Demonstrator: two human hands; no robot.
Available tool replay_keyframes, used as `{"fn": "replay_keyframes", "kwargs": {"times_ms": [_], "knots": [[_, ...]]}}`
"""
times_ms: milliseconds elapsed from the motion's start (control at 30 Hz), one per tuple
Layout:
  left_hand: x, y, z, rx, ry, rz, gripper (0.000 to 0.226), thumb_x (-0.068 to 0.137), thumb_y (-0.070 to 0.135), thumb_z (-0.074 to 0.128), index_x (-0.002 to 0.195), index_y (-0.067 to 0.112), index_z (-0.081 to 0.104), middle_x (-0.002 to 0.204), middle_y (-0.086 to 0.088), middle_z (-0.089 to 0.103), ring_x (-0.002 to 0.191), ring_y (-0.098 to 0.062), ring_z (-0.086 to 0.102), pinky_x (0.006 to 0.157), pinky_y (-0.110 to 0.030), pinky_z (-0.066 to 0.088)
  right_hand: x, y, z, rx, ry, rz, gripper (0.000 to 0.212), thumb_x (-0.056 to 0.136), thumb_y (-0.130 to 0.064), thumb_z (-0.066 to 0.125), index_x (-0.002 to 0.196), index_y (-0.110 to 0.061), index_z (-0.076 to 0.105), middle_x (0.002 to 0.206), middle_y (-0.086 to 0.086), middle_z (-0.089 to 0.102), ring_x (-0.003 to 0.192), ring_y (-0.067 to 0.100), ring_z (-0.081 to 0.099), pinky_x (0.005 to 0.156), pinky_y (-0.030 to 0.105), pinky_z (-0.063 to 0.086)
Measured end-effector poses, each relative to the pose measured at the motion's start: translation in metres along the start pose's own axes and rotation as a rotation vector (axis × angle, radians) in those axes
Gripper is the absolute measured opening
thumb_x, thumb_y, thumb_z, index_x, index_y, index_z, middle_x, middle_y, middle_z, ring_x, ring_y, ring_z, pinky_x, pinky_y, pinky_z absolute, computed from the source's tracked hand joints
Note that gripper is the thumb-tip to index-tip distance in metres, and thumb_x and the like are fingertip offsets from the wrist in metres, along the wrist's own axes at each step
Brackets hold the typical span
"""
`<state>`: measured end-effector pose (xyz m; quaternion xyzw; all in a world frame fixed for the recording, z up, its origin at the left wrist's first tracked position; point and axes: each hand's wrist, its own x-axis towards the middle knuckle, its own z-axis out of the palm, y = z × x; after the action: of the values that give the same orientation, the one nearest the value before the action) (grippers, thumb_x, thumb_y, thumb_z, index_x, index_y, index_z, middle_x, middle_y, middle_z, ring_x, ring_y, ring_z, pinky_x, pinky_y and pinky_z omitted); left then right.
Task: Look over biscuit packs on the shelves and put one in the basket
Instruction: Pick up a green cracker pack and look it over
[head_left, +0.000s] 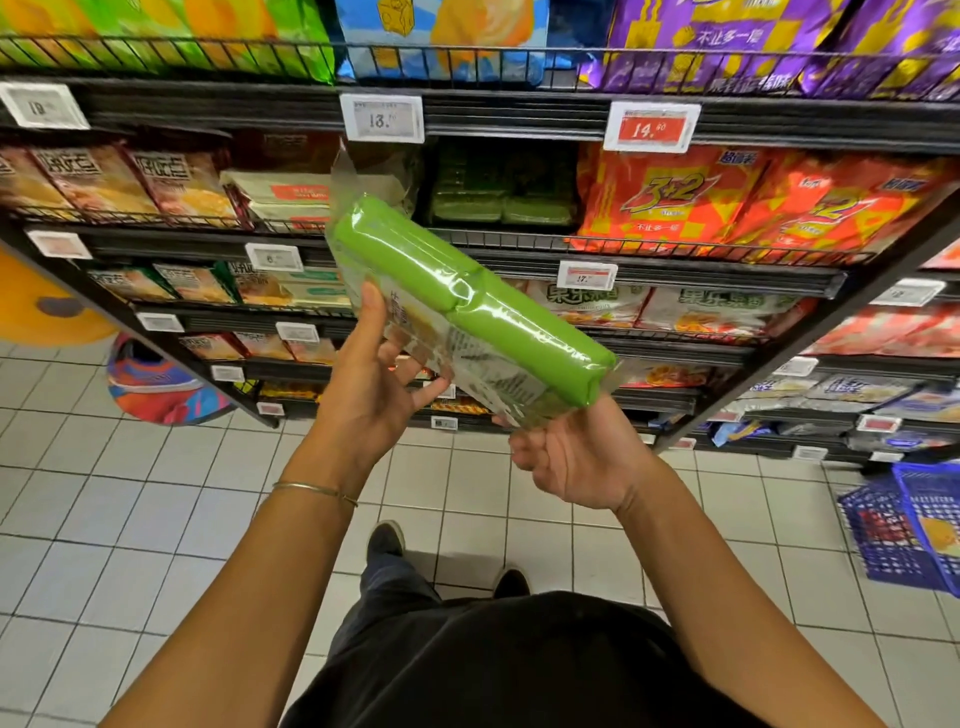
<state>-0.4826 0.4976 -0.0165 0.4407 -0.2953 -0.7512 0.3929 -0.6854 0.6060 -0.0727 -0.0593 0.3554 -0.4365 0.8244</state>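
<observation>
The shelves (519, 117) fill the upper half of the view, tier upon tier of snack and biscuit packs behind wire rails, with price tags along the front edges. Below them is the tiled floor (130, 519), and on it, well off to the person's right, stands the blue basket (878, 551). Something red and yellow shows through its mesh, though what it is cannot be made out.

The green biscuit pack (467, 306) is off the shelf and in the air between shelves and body. It is a clear wrapper around green inner sleeves, tilted so that one end points up at the shelf and the other down toward the person. The left hand (369, 384) holds its long side, with the thumb up against the wrapper and the fingers (431, 389) curled beneath. The right hand (576, 460) pinches the lower sealed end, its fingers closed on the wrapper. A thin bracelet (317, 489) sits on the left wrist.

As for progress, the looking-over is under way: one pack has been picked out and appears to be turned for reading, printed side toward the face. The second half is not yet done. This pack is nowhere near the basket, so it has yet to be accepted, carried down to the right and dropped in.
</observation>
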Motion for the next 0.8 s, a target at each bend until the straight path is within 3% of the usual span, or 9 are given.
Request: {"fn": "replay_keyframes", "kwargs": {"times_ms": [133, 200, 267, 333, 367, 467, 533, 600, 800], "knots": [[0.004, 0.001, -0.004, 0.009, -0.03, -0.003, 0.088, 0.07, 0.073, 0.073, 0.144, 0.028, 0.059, 0.136, -0.006, 0.071, 0.123, -0.03, 0.07, 0.094, -0.06, 0.058, 0.001, -0.002, -0.001, 0.025, 0.036, -0.023, 0.064, 0.09, -0.061, 0.054, 0.106, -0.003, 0.075, 0.081, 0.014, 0.072, 0.066, 0.024, 0.074, 0.052, 0.027, 0.059], [0.005, 0.002, -0.004, 0.05, -0.042, -0.02, 0.09, 0.073, 0.073, 0.073, 0.149, 0.029, 0.054, 0.146, -0.005, 0.063, 0.132, -0.027, 0.063, 0.1, -0.063, 0.054, 0.003, -0.001, -0.001, 0.084, 0.08, -0.087, 0.057, 0.092, -0.056, 0.059, 0.105, -0.004, 0.078, 0.091, 0.016, 0.075, 0.074, 0.026, 0.076, 0.058, 0.03, 0.062], [0.008, 0.003, -0.005, 0.107, -0.001, -0.034, 0.082, 0.083, 0.07, 0.069, 0.152, 0.031, 0.049, 0.154, -0.001, 0.054, 0.14, -0.026, 0.055, 0.103, -0.066, 0.05, 0.004, 0.0, -0.004, 0.1, 0.084, -0.244, 0.045, 0.091, -0.045, 0.065, 0.119, -0.012, 0.077, 0.114, 0.015, 0.076, 0.093, 0.028, 0.075, 0.078, 0.038, 0.062], [0.011, 0.005, -0.01, 0.119, -0.001, -0.007, 0.07, 0.092, 0.069, 0.061, 0.149, 0.031, 0.051, 0.148, 0.001, 0.061, 0.137, -0.027, 0.058, 0.101, -0.062, 0.053, 0.004, -0.003, -0.009, 0.058, 0.105, -0.391, 0.053, 0.091, -0.037, 0.065, 0.14, -0.017, 0.064, 0.139, 0.015, 0.066, 0.114, 0.033, 0.067, 0.103, 0.051, 0.049], [0.012, 0.007, -0.011, 0.103, -0.034, -0.002, 0.073, 0.09, 0.074, 0.056, 0.147, 0.03, 0.053, 0.145, 0.001, 0.064, 0.134, -0.027, 0.062, 0.098, -0.06, 0.056, 0.003, -0.005, -0.01, 0.026, 0.133, -0.434, 0.058, 0.09, -0.034, 0.066, 0.144, -0.017, 0.059, 0.142, 0.016, 0.064, 0.115, 0.034, 0.067, 0.106, 0.053, 0.048], [0.008, 0.008, -0.007, 0.173, -0.151, -0.016, 0.079, 0.08, 0.079, 0.063, 0.141, 0.028, 0.06, 0.138, 0.0, 0.069, 0.123, -0.029, 0.069, 0.089, -0.057, 0.06, 0.001, -0.01, -0.007, -0.106, 0.264, -0.529, 0.065, 0.089, -0.029, 0.067, 0.149, -0.014, 0.049, 0.136, 0.016, 0.069, 0.105, 0.031, 0.075, 0.09, 0.048, 0.062], [0.007, 0.0, -0.004, 0.309, -0.175, 0.01, 0.054, 0.091, 0.05, 0.075, 0.137, 0.028, 0.06, 0.127, -0.001, 0.074, 0.115, -0.032, 0.073, 0.091, -0.063, 0.059, 0.002, -0.008, -0.008, -0.162, 0.323, -0.574, 0.065, 0.087, -0.026, 0.069, 0.147, -0.017, 0.046, 0.138, 0.013, 0.067, 0.105, 0.029, 0.074, 0.084, 0.048, 0.063], [0.011, -0.009, -0.003, 0.366, -0.129, 0.022, 0.045, 0.096, 0.019, 0.074, 0.137, 0.022, 0.057, 0.125, -0.007, 0.075, 0.115, -0.037, 0.073, 0.093, -0.068, 0.056, 0.002, -0.008, -0.011, -0.209, 0.346, -0.613, 0.063, 0.087, -0.021, 0.075, 0.143, -0.018, 0.046, 0.135, 0.01, 0.068, 0.107, 0.028, 0.073, 0.081, 0.049, 0.062], [0.014, -0.023, 0.001, 0.235, -0.026, -0.024, 0.051, 0.091, -0.005, 0.072, 0.131, 0.017, 0.051, 0.106, -0.009, 0.08, 0.089, -0.027, 0.078, 0.073, -0.047, 0.065, -0.002, -0.012, -0.016, -0.202, 0.291, -0.617, 0.063, 0.089, -0.021, 0.074, 0.145, -0.022, 0.046, 0.137, 0.009, 0.068, 0.11, 0.03, 0.073, 0.08, 0.044, 0.062]]}}
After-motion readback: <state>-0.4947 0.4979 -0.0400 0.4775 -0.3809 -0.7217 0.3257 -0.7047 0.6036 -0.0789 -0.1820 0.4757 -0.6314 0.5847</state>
